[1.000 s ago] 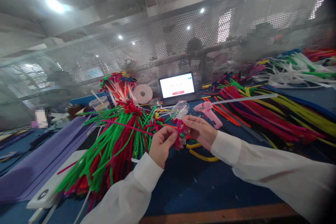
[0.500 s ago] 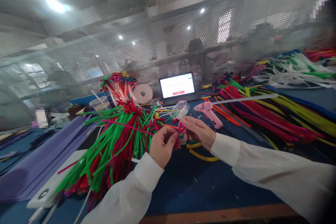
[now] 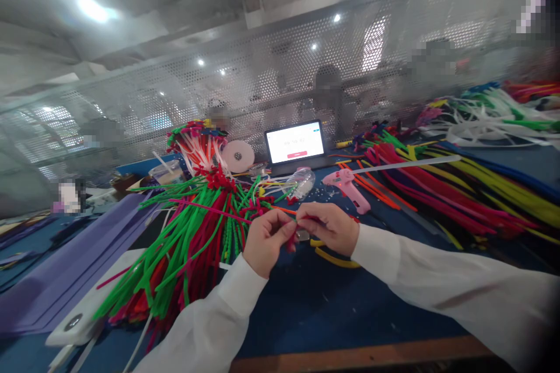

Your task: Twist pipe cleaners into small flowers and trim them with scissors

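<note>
My left hand (image 3: 266, 243) and my right hand (image 3: 336, 228) meet over the table, thumbs and fingertips pinched nearly together. Both are closed on a dark pink pipe cleaner (image 3: 310, 220), mostly hidden by the fingers. A straight magenta pipe cleaner (image 3: 210, 208) runs leftward from behind my left hand; whether it belongs to the held piece I cannot tell. Curved yellow handles (image 3: 335, 257), perhaps of pliers, lie below my right hand. Just beyond the hands are a clear plastic bottle-like container (image 3: 303, 183) and a pink hot glue gun (image 3: 350, 189) with a long glue stick.
A large heap of green and red pipe cleaners (image 3: 175, 245) lies on the left, partly over a white device (image 3: 74, 320). More pipe cleaners (image 3: 455, 201) spread at right. A lit tablet (image 3: 295, 141) stands at the back, before a perforated metal screen (image 3: 262, 81).
The pink loop that stood up between my fingertips is no longer visible. My right hand has turned, its fingers curling further over the piece. My left hand has shifted slightly left.
</note>
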`<state>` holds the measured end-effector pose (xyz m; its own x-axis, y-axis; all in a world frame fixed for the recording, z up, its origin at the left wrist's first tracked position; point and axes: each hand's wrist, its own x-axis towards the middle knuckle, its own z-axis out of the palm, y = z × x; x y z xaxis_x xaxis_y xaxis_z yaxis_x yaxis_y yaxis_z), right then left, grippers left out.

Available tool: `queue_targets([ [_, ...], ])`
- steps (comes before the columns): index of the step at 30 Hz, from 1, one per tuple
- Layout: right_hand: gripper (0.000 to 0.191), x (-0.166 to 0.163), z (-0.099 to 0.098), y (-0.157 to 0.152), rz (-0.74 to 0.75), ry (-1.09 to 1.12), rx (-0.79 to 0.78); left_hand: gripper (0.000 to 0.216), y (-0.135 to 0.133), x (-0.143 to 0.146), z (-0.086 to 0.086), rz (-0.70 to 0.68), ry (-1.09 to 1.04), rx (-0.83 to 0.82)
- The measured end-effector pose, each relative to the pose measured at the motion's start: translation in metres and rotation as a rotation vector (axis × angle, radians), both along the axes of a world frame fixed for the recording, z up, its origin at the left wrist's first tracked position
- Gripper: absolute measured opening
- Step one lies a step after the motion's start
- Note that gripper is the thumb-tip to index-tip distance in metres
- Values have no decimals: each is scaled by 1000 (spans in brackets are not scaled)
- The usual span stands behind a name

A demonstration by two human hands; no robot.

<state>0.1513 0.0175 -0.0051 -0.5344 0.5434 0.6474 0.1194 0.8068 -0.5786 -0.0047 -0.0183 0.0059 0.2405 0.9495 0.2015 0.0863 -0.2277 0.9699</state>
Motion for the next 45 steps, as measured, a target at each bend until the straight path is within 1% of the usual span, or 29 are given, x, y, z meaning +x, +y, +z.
queue_targets([
  [2, 24, 5, 1, 1, -48, -74, 335, 22, 4, 1, -3, -124, -212, -283],
  [4, 29, 10, 0, 3, -42, -145, 558, 23, 7, 2, -7, -200, -312, -417],
  [6, 33, 14, -1, 5, -51, -182, 659, 23, 9, 2, -9, -241, -339, -441],
  [8, 34, 16, 0, 5, -62, -174, 655, 24, 8, 1, -8, -259, -321, -435],
  [10, 29, 16, 2, 5, -49, -160, 554, 24, 6, 1, -5, -207, -243, -354],
  [12, 24, 14, 4, 5, -33, -145, 326, 21, 4, -1, -2, -71, -77, -132],
  [14, 29, 9, 3, 6, 29, -110, -35, 16, 1, -3, 1, 73, 142, 161],
  [16, 34, 4, 0, 8, 154, -52, -399, 10, -2, -6, 3, 156, 317, 386],
  [17, 33, 2, -2, 8, 215, -20, -513, 9, -4, -7, 3, 173, 362, 449],
  [18, 33, 0, -3, 8, 256, 9, -572, 9, -5, -7, 4, 178, 380, 474],
  [19, 31, -1, -3, 7, 271, 32, -577, 10, -6, -7, 4, 174, 370, 458],
  [20, 29, -1, -3, 6, 258, 44, -535, 10, -6, -7, 4, 158, 332, 398],
  [22, 23, 2, 0, 3, 153, 13, -329, 15, -2, -6, 3, 86, 174, 158],
  [25, 18, 9, 6, -1, -59, -160, 191, 23, 7, -5, -2, -101, -102, -304],
  [27, 21, 13, 9, -3, -134, -280, 466, 24, 12, -5, -5, -188, -164, -458],
  [28, 23, 14, 10, -3, -160, -317, 528, 24, 13, -5, -5, -193, -147, -452],
  [29, 23, 15, 10, -3, -184, -335, 534, 24, 13, -6, -6, -167, -96, -379],
  [30, 22, 15, 10, -2, -200, -330, 487, 22, 12, -7, -6, -115, -13, -249],
  [31, 23, 14, 10, 0, -188, -311, 383, 19, 9, -8, -6, -48, 97, -76],
  [33, 29, 11, 8, 4, -51, -248, 67, 14, 4, -11, -4, 76, 344, 295],
  [34, 33, 10, 7, 6, 73, -219, -112, 13, 1, -13, -4, 111, 450, 443],
  [35, 34, 8, 5, 7, 176, -186, -260, 14, -1, -14, -3, 128, 530, 545],
  [36, 32, 7, 4, 9, 247, -157, -355, 15, -4, -14, -2, 135, 579, 603],
  [37, 30, 6, 3, 9, 268, -133, -387, 15, -5, -14, -1, 141, 598, 620],
  [38, 27, 6, 2, 10, 237, -119, -349, 15, -6, -13, -1, 143, 589, 597],
  [39, 23, 6, 2, 9, 173, -125, -246, 15, -6, -12, 0, 140, 551, 534],
  [40, 21, 7, 2, 8, 84, -147, -92, 16, -5, -10, 0, 123, 487, 426],
  [43, 17, 13, 5, 5, -163, -271, 493, 21, 3, -5, -1, -29, 199, -61],
  [45, 17, 16, 7, 3, -233, -323, 760, 24, 9, -4, -4, -135, 41, -321],
])
